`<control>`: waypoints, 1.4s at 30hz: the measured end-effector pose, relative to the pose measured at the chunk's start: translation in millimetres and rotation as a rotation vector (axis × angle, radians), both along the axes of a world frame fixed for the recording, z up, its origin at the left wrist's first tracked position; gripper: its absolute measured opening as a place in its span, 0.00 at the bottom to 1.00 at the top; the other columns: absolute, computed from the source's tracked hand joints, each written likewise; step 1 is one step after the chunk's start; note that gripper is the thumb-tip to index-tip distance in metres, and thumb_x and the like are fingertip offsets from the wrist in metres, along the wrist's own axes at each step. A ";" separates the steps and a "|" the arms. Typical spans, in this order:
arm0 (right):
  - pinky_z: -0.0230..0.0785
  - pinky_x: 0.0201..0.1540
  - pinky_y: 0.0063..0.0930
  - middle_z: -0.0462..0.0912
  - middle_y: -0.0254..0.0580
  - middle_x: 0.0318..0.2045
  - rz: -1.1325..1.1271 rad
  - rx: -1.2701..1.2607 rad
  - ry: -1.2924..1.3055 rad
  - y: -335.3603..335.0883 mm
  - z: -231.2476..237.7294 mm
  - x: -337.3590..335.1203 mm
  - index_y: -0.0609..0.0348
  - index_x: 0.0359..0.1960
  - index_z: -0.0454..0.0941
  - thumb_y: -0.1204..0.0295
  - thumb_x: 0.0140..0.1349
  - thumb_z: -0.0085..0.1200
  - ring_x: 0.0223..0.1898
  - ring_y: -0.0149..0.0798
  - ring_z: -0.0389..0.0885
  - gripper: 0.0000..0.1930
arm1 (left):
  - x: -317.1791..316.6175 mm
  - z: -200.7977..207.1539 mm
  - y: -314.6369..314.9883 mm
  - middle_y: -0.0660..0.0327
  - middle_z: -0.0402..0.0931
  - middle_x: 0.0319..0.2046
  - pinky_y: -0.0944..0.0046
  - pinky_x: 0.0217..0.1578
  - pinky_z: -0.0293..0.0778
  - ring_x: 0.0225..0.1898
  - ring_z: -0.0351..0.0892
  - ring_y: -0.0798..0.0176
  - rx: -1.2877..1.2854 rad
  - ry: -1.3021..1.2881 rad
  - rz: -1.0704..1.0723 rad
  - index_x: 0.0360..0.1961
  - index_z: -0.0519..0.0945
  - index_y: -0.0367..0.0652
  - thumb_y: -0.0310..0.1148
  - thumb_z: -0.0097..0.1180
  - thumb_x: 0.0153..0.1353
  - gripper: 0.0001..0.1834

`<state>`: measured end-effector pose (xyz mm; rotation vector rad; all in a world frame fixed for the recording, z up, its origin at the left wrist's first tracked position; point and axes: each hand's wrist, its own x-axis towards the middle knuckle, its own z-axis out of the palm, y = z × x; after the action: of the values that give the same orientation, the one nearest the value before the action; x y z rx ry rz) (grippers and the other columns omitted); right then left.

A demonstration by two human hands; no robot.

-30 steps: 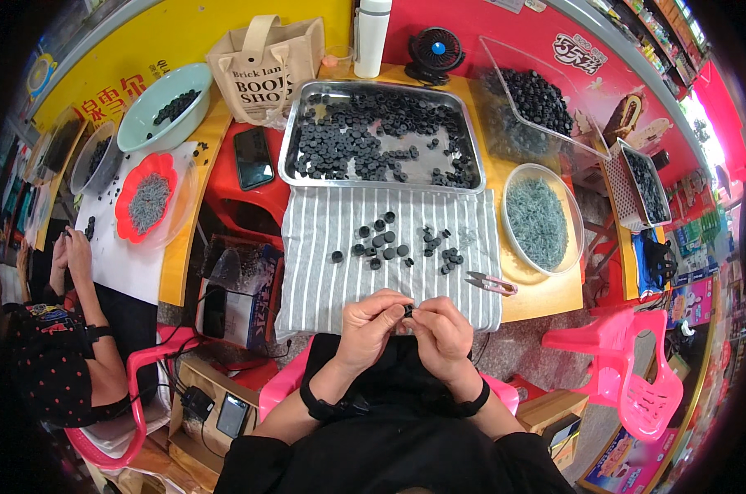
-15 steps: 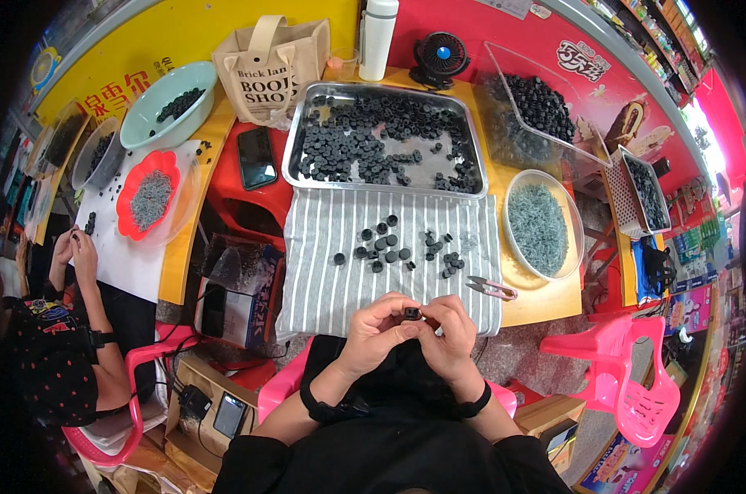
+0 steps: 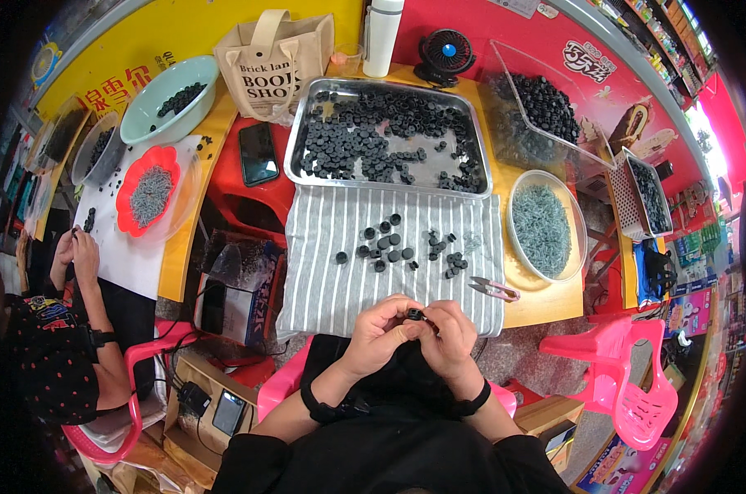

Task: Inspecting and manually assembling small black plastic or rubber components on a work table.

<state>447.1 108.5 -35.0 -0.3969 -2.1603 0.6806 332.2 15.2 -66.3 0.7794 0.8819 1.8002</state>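
Note:
In front of my body, my left hand pinches a small round black plastic cap between thumb and fingers. My right hand meets it from the other side, its thumb and fingertips closed at the cap's edge; they partly cover it, and I cannot tell if a second piece is there. Just beyond, a grey-and-white striped cloth bears several loose black caps and a cluster of smaller black pieces. Small thread snips lie at the cloth's right side.
A metal tray of black parts stands beyond the cloth. On the right are a tub of clear small pieces and a clear bin of black parts. A phone rests on a red stool. Another person's hands work at the left.
The black cap has turned slightly between my fingers, and my right fingertips have shifted against it. The whole view has moved a little; the things on the cloth lie as before.

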 end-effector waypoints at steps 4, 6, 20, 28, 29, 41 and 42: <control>0.72 0.25 0.33 0.78 0.49 0.29 -0.012 0.037 0.015 4.8 -6.9 1.1 0.67 0.35 0.76 0.85 0.46 0.61 0.26 0.45 0.79 0.13 | 4.5 1.8 2.5 0.62 0.71 0.42 0.71 0.39 0.74 0.38 0.74 0.72 -0.021 -0.041 0.014 0.50 0.75 0.32 0.23 0.57 0.63 0.14; 0.72 0.25 0.32 0.78 0.49 0.30 -0.031 0.063 0.019 9.4 -6.2 2.3 0.67 0.37 0.77 0.84 0.45 0.62 0.26 0.45 0.79 0.14 | 4.4 1.9 8.6 0.63 0.71 0.42 0.73 0.43 0.74 0.42 0.74 0.73 -0.051 -0.048 -0.010 0.49 0.76 0.31 0.20 0.54 0.64 0.12; 0.71 0.33 0.26 0.80 0.42 0.31 -0.322 0.087 -0.153 136.7 111.3 -1.9 0.62 0.38 0.78 0.81 0.56 0.57 0.29 0.36 0.78 0.08 | -5.7 -6.3 -3.2 0.56 0.78 0.49 0.67 0.46 0.75 0.45 0.79 0.67 -0.096 -0.211 -0.055 0.61 0.72 0.39 0.22 0.57 0.62 0.24; 0.72 0.34 0.30 0.82 0.43 0.31 -0.141 0.035 -0.092 249.1 94.0 -42.7 0.65 0.36 0.81 0.77 0.52 0.61 0.29 0.36 0.79 0.09 | -7.2 -8.1 4.7 0.55 0.80 0.43 0.68 0.41 0.76 0.40 0.81 0.65 -0.118 -0.227 -0.062 0.55 0.76 0.33 0.21 0.55 0.63 0.18; 0.72 0.34 0.31 0.82 0.46 0.31 -0.045 0.077 -0.195 229.9 75.5 -57.5 0.65 0.33 0.81 0.77 0.51 0.61 0.30 0.39 0.80 0.08 | -6.3 -8.3 3.5 0.55 0.80 0.43 0.68 0.41 0.76 0.40 0.81 0.65 -0.122 -0.231 -0.048 0.55 0.76 0.33 0.21 0.55 0.63 0.18; 0.74 0.36 0.40 0.83 0.51 0.26 -0.123 -0.006 -0.692 222.8 23.7 -120.4 0.61 0.26 0.83 0.71 0.44 0.63 0.31 0.53 0.83 0.08 | -3.7 -7.6 3.6 0.55 0.80 0.43 0.68 0.40 0.76 0.40 0.81 0.66 -0.139 -0.201 -0.099 0.55 0.76 0.33 0.22 0.55 0.64 0.17; 0.74 0.34 0.38 0.83 0.52 0.25 -0.111 -0.026 -0.520 227.6 17.5 -111.8 0.62 0.27 0.82 0.74 0.45 0.62 0.29 0.52 0.83 0.07 | -3.0 -6.8 4.9 0.55 0.80 0.43 0.68 0.40 0.76 0.40 0.81 0.66 -0.130 -0.199 -0.106 0.55 0.76 0.33 0.22 0.55 0.64 0.17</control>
<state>335.3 336.1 -17.6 -0.7706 -2.5908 0.5878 329.2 20.1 -73.1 0.5434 0.8025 1.6761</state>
